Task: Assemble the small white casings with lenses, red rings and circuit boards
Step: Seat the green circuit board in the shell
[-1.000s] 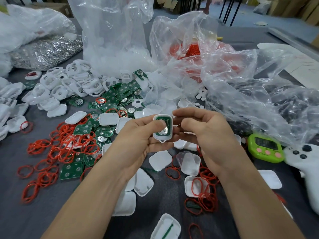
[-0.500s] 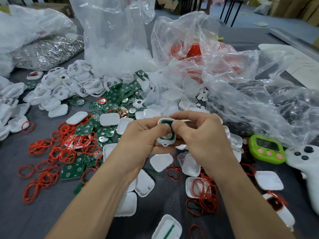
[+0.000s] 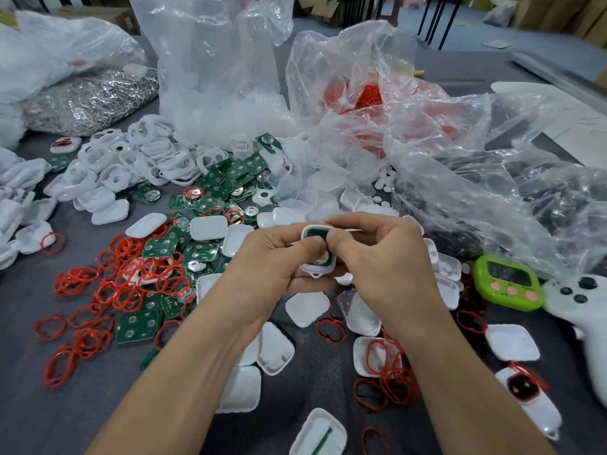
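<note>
Both hands hold one small white casing with a green circuit board seated inside it, above the middle of the table. My left hand grips it from the left and underneath. My right hand grips it from the right, and both thumbs press on the board, hiding most of it. Loose red rings and green circuit boards lie in a heap to the left. White casing halves lie scattered below the hands.
Clear plastic bags of parts stand behind and to the right. A pile of white frames lies at back left. A green timer and a white controller sit at the right. The table is grey.
The right thumb has come onto the board beside the left thumb; a second ago the board lay uncovered in the casing. The hands have stayed in the same place.
</note>
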`<action>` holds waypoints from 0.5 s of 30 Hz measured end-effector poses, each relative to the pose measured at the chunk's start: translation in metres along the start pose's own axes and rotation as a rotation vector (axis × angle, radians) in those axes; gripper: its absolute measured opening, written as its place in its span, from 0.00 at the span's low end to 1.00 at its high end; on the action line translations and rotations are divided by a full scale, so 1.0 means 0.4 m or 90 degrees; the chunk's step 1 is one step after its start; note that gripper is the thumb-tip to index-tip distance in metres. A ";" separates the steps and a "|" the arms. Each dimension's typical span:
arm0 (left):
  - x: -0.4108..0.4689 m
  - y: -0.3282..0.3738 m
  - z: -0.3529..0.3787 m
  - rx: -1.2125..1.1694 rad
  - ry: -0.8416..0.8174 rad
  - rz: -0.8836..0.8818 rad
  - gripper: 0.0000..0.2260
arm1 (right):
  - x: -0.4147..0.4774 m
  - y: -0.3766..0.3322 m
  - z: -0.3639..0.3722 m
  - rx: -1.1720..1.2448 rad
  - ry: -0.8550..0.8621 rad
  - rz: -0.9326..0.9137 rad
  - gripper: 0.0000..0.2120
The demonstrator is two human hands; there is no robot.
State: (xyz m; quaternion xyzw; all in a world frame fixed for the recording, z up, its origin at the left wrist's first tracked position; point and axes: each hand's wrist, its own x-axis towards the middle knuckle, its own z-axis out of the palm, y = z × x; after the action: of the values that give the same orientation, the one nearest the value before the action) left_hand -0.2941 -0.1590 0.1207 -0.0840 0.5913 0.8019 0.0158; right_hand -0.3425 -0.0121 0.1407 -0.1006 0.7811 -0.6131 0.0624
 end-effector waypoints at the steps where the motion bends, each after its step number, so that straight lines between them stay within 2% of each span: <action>1: -0.001 0.000 0.000 -0.003 -0.003 0.002 0.11 | 0.000 0.000 -0.002 0.010 -0.010 0.002 0.05; 6: -0.005 0.002 0.002 -0.018 0.008 -0.001 0.14 | 0.002 -0.002 -0.006 0.036 -0.037 0.006 0.07; 15: -0.004 0.001 0.015 -0.026 0.020 -0.007 0.13 | -0.002 0.001 0.000 -0.034 0.014 -0.040 0.06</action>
State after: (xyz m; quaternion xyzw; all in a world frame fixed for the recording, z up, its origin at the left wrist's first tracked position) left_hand -0.2934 -0.1533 0.1232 -0.1001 0.5748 0.8121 0.0093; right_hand -0.3417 -0.0119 0.1403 -0.1203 0.7942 -0.5947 0.0319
